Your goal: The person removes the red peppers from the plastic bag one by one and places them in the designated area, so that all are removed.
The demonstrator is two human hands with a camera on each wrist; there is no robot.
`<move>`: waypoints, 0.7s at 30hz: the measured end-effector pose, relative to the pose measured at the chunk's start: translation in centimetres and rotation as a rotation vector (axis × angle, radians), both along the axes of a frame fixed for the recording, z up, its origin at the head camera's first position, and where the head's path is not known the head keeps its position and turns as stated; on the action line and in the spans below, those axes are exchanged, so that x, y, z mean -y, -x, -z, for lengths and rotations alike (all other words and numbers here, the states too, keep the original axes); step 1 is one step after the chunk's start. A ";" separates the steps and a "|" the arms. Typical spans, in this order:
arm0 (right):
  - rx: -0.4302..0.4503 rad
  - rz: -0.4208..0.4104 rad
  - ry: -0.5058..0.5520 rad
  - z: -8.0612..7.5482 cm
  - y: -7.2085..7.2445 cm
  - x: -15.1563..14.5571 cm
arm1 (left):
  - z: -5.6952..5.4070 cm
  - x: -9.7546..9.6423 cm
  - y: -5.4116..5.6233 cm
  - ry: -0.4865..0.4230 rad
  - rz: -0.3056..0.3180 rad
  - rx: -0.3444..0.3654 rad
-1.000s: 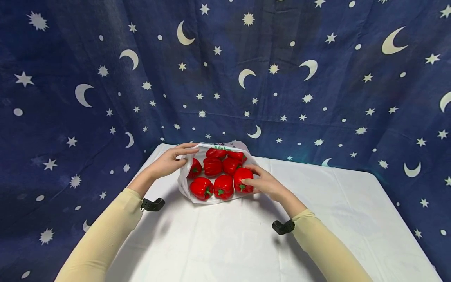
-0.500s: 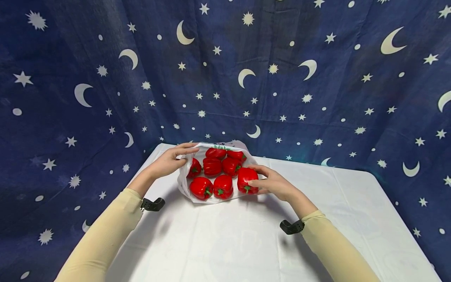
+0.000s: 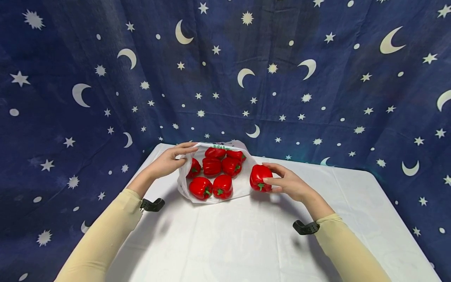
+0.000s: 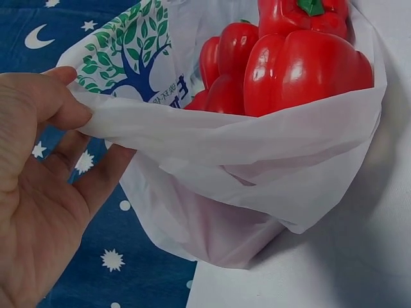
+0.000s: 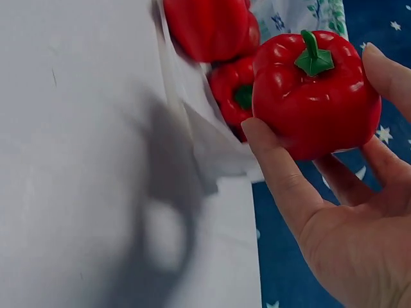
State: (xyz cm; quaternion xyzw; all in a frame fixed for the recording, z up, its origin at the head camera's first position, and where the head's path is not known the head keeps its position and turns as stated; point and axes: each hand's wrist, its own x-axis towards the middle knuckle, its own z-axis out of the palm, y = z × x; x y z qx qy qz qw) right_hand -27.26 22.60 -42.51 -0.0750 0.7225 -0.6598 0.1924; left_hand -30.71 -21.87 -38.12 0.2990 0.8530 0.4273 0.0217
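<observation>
A white plastic bag (image 3: 243, 183) lies with its mouth toward me, several red bell peppers (image 3: 212, 167) inside it. Its rim is pinched between the thumb and fingers of my left hand (image 3: 165, 161), at the bag's upper left. In the left wrist view a printed green and blue tree (image 4: 131, 54) shows on the bag's inner face. My right hand (image 3: 294, 184) grips one red bell pepper (image 5: 314, 96) by its sides, just right of the bag's mouth. That pepper's green stem (image 5: 313, 58) faces the right wrist camera. The lower part of the bag's contents is hidden.
A white cloth (image 3: 225, 243) covers the table beneath the bag. Behind it hangs a dark blue curtain (image 3: 218, 78) with moons and stars. Black wrist straps (image 3: 305, 227) sit on both forearms.
My right hand has carried the gripped bell pepper rightward, from the right side of the bag's mouth to just outside it. The left hand has stayed at the rim.
</observation>
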 end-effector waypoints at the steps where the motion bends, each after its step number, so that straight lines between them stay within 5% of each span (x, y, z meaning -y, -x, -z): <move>1: -0.003 0.006 0.004 -0.1 -0.1 -0.3 | 0.0 0.0 0.0 -0.001 0.001 -0.001; 21: -0.040 0.072 0.018 -0.5 -0.2 -5.8 | 0.5 0.3 0.2 -0.020 0.003 -0.025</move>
